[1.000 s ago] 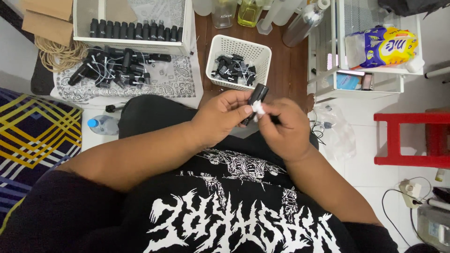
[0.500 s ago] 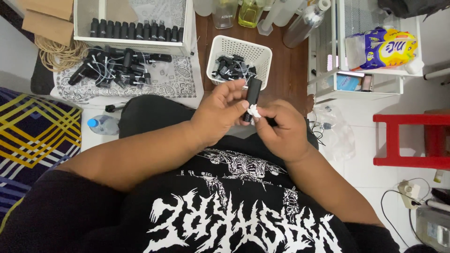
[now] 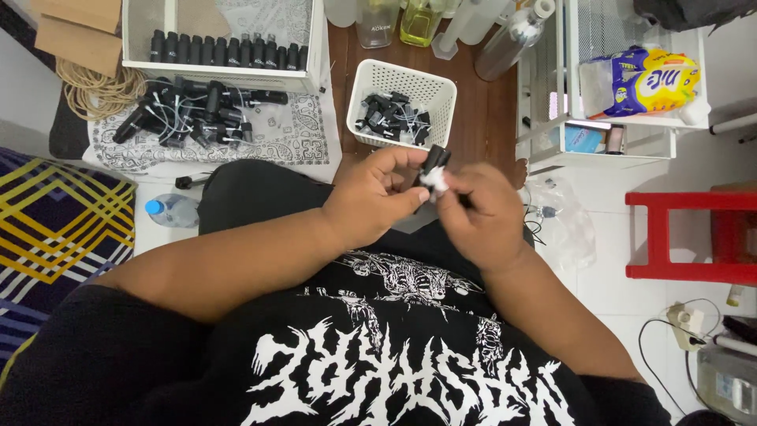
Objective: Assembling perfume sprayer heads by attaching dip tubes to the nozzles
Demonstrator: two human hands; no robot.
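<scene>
As both hands (image 3: 426,201) pinch, smooth black vial (image 3: 433,163) tilts.

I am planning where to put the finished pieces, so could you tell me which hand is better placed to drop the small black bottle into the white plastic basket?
Probably the left hand: it grips the small black bottle, just below the white plastic basket. The right hand only pinches the white fitting.
</scene>
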